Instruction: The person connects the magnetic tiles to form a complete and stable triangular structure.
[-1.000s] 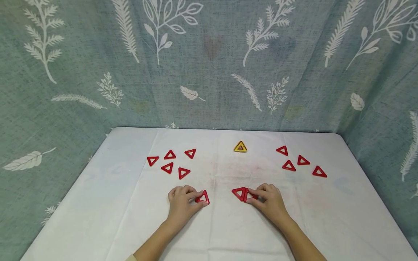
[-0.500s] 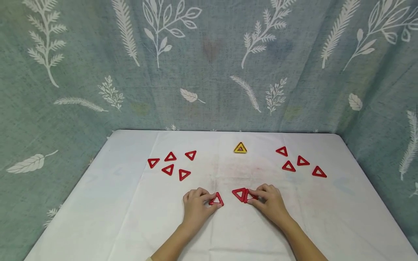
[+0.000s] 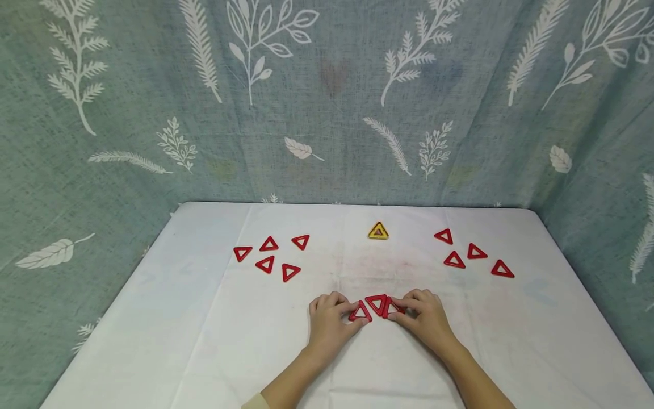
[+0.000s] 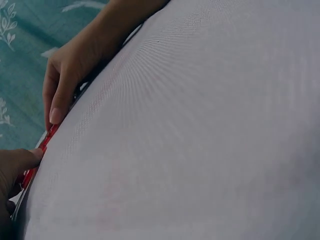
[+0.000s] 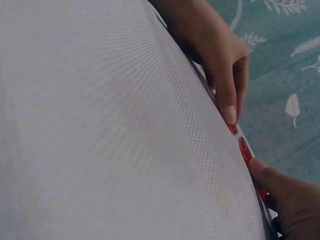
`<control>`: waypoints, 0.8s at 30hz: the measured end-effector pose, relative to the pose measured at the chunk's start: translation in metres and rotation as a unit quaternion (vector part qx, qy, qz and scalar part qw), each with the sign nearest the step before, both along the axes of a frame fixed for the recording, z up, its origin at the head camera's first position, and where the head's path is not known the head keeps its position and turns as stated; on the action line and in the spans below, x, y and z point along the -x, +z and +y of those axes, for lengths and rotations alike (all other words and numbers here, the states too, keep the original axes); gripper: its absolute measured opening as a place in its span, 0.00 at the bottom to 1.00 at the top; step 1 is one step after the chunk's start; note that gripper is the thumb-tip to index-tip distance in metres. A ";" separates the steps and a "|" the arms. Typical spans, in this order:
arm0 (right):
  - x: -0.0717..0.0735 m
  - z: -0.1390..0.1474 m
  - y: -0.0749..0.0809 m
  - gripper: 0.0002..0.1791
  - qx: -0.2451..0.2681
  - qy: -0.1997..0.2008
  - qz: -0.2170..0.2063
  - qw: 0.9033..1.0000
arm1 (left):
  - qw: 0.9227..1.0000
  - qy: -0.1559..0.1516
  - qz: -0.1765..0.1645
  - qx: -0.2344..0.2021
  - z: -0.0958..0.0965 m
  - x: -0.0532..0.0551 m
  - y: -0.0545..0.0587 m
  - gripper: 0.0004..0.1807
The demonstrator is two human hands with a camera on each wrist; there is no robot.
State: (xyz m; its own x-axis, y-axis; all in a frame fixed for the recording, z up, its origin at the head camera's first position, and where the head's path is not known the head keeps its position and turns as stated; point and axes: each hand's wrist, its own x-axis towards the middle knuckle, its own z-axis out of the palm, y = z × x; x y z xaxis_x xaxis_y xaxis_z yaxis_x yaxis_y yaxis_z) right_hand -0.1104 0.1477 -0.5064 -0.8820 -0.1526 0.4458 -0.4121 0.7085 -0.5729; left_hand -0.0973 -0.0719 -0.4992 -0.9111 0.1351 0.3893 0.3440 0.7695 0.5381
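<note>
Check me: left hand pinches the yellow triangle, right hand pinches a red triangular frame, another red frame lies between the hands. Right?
Not quite: the left hand pinches a red triangular frame; the yellow triangle lies untouched farther back, as the head view shows. The right hand does pinch its red frame, with the middle frame between.

In front of me hangs a grey-green fabric (image 3: 337,182), wrapping round to my left and right sides like walls. White prints cover it: tall leafy sprigs (image 3: 268,34), feathery fronds (image 3: 201,48) and a few single leaves (image 3: 298,149). I can make out a faint reddish patch (image 3: 334,76) high near the middle, and shadowed folds (image 3: 552,176) run down at my right. My bench (image 3: 409,369) wears a white cloth with rounded far corners, long creases (image 3: 206,309) and pale pinkish stains (image 3: 383,266). The light falls soft and fairly even across it.
</note>
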 end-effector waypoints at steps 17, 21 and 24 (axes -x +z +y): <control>0.000 0.001 0.000 0.19 -0.001 0.018 0.024 1.000 | 0.995 0.001 0.082 0.059 0.011 0.002 -0.006 0.24; 0.000 0.001 -0.001 0.19 0.000 0.023 0.039 0.999 | 0.992 -0.017 0.089 0.083 0.011 0.002 -0.005 0.25; 0.000 0.001 0.000 0.20 0.000 0.022 0.041 0.999 | 0.990 -0.025 0.096 0.099 0.012 0.003 -0.005 0.22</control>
State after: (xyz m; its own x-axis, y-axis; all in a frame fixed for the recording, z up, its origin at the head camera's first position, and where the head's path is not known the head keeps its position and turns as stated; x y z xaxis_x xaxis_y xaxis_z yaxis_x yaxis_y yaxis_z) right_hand -0.1100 0.1490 -0.5063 -0.8348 -0.1907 0.5165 -0.4889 0.6881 -0.5362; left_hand -0.0998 -0.0603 -0.5039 -0.8132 0.2681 0.5166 0.4651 0.8329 0.2999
